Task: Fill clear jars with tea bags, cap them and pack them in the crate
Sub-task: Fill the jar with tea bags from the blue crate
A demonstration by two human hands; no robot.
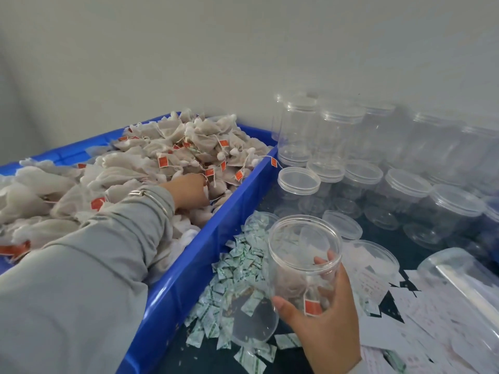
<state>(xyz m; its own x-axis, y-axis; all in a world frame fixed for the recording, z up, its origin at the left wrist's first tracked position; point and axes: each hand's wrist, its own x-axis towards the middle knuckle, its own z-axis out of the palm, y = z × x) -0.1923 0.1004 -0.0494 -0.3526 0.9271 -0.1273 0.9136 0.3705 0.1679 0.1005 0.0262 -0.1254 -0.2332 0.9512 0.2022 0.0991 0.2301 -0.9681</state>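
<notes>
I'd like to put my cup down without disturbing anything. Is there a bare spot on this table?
Barely. One dark patch of table shows at the near edge, between the blue crate and the small sachets. Another lies between the loose lid and the empty jars. Elsewhere it is crowded: paper slips at right, jars behind.

You have a loose heap of small white-and-green sachets (237, 268) spread over the dark surface (405, 238), just beside the blue wall. To your right, white paper slips (432, 319) with faint red print lie scattered in overlapping layers. Behind everything you face a plain pale wall (243, 49).
</notes>
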